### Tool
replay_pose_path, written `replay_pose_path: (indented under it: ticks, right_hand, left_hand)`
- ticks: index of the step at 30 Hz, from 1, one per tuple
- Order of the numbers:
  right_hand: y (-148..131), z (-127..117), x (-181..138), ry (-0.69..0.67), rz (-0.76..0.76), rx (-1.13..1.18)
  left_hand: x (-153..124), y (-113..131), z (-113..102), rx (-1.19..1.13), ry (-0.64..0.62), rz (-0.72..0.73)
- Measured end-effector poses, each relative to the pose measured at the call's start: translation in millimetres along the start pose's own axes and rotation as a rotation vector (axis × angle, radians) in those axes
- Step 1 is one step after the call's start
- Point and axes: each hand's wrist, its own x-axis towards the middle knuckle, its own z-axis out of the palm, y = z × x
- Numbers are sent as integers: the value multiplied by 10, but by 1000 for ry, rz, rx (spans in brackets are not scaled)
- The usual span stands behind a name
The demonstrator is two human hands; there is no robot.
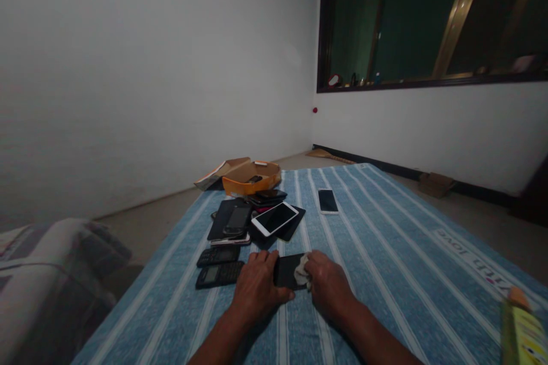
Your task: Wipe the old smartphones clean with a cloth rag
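Flat on the striped cloth lies a dark phone (287, 271), with both hands on it. My left hand (257, 285) grips its left end, thumb along the near edge. In my right hand (327, 282) is a crumpled whitish cloth (302, 271), pressed against the right part of the phone. Just left of my left hand are two keypad phones (218, 275), one behind the other. Beyond my hands lies a white phone with a dark screen (275, 218), on top of a pile of dark phones. My fingers hide both ends of the held phone.
An open orange box (250, 187) stands behind the pile. Another white phone (327, 201) lies apart at the back right. Blue striped cloth (385, 274) covers the surface. A yellow-labelled bottle (526, 328) is at the near right; draped fabric (55, 285) is at the left.
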Motion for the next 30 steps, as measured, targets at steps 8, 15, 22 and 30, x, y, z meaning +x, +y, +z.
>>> replay_pose_path:
  ticks: [8, 15, 22, 30]
  right_hand:
    - [-80, 106, 6, 25, -40, -39]
    - [-100, 80, 34, 21, 1, -95]
    - [-168, 66, 5, -21, 19, -127]
    - [-183, 65, -20, 6, 24, -161]
  left_hand:
    - [-8, 10, 21, 10, 24, -4]
    - [9, 38, 47, 20, 48, -17]
    - [-14, 45, 74, 35, 86, -16]
    - [-17, 76, 109, 31, 122, -36]
